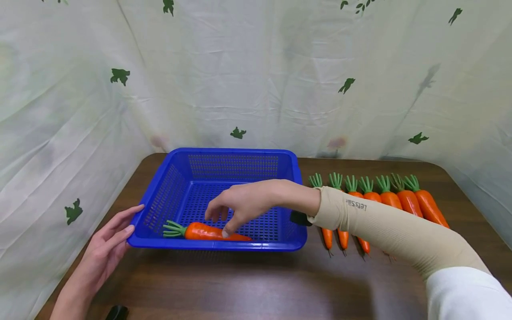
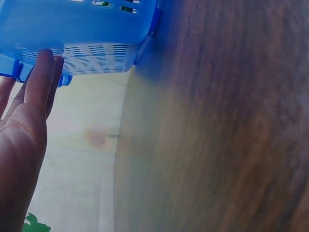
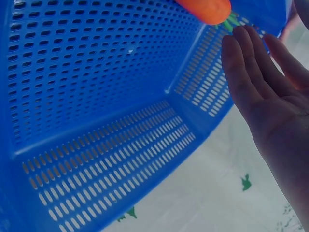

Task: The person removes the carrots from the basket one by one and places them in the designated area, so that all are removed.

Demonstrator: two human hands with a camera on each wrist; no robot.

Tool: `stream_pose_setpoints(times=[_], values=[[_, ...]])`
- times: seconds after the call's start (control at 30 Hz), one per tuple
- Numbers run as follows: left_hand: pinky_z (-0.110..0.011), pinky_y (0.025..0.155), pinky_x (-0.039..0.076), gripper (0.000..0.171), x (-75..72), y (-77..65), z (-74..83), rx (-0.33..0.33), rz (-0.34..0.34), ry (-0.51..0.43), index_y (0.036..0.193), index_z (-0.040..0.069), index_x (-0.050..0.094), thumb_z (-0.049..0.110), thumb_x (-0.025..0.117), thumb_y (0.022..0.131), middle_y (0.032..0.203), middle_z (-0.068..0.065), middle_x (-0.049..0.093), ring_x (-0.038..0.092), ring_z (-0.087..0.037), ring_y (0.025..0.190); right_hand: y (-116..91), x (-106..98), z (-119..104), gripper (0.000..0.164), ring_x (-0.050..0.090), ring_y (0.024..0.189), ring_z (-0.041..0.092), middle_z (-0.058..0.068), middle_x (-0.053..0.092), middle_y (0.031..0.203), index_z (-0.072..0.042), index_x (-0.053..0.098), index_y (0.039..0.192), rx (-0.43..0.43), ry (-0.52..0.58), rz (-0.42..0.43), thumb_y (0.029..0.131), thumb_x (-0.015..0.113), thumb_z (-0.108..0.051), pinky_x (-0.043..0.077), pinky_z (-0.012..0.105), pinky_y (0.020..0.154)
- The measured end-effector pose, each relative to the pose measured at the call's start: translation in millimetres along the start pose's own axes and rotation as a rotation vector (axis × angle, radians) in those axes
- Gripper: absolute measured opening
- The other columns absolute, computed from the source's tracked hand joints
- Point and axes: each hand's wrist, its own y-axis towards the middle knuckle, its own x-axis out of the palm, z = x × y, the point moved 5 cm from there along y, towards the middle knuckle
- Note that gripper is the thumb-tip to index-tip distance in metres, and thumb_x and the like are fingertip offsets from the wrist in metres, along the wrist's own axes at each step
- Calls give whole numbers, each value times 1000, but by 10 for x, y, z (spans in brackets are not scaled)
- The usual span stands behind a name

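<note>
A blue plastic basket with slotted walls stands on the table. At its front left corner my left hand holds the rim; in the left wrist view the fingers reach up against the outer wall. One orange carrot with a green top lies along the inside of the basket's front wall, top to the left. Just above it hovers my right hand, fingers loosely bent and thumb tip over the carrot's narrow half. The right wrist view shows the fingers apart from the carrot, nothing between them.
Several more carrots lie side by side on the brown table, right of the basket, tops to the back and partly covered by the right sleeve. A pale curtain hangs behind. A black object shows at the front left.
</note>
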Motion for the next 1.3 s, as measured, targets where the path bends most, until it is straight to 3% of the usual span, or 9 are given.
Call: stream_pose_setpoints(times=[0.27,0.53,0.77,1.3], values=[[-29,90,52,48,-7,-8,8,20,-3,8,154,11,32,8,36,106,145,-2,40,56,-12,120,210,-44,80,48,57,109,11,5,62,124,-5,57,135,-23,38,-41,92,72,-22,45,23,94],[-29,91,52,48,-2,-6,12,22,-2,11,154,11,32,8,36,106,146,-2,39,56,-12,121,454,-46,176,45,58,109,13,6,63,120,-4,57,132,-11,125,-113,91,71,-17,45,16,89],[-29,90,52,47,6,-3,17,25,-8,6,153,10,32,7,35,106,145,-2,41,56,-13,120,630,10,258,45,59,107,19,13,64,117,3,57,131,-57,204,-127,89,72,-9,47,18,88],[-30,89,53,46,9,3,14,29,-4,-2,153,8,33,7,35,106,144,-3,42,57,-14,120,909,268,502,41,64,95,12,6,69,102,2,61,123,-49,325,-145,87,76,-9,48,18,85]])
